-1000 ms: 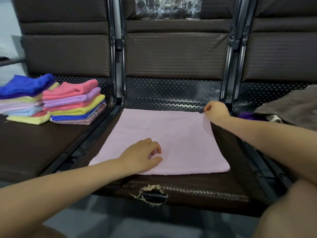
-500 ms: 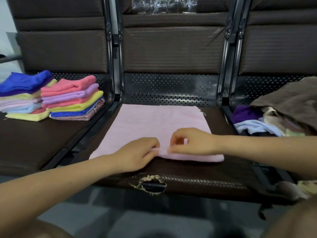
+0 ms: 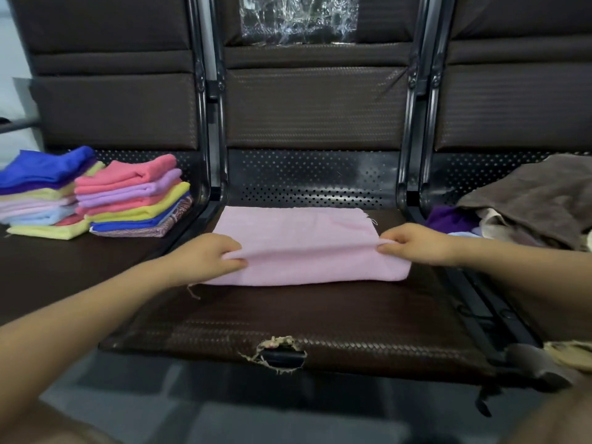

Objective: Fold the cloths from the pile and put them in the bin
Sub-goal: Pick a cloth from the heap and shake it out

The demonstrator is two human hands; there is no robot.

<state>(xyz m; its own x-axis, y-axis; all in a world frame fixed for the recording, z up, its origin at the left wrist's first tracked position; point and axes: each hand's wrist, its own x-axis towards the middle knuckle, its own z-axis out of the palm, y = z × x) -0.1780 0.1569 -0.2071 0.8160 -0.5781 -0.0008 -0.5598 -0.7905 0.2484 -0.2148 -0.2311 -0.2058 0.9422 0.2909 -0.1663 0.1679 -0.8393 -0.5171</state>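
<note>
A pale pink cloth (image 3: 307, 248) lies on the middle seat (image 3: 320, 318), its near part lifted and doubled back over itself. My left hand (image 3: 208, 256) pinches the raised edge at the cloth's left side. My right hand (image 3: 413, 243) pinches the same edge at the right side. A loose pile of unfolded cloths (image 3: 525, 203), brown on top with purple and light blue showing below, sits on the right seat. No bin is in view.
Two stacks of folded cloths (image 3: 128, 200) in pink, lilac, yellow and blue stand on the left seat, with a blue-topped stack (image 3: 41, 193) beside them. Black metal armrest bars (image 3: 211, 174) separate the seats. The middle seat's front edge is torn (image 3: 278, 350).
My right hand left the far right corner, met my left hand at the near edge, then both spread apart along it. The near edge is now lifted and carried back over the cloth.
</note>
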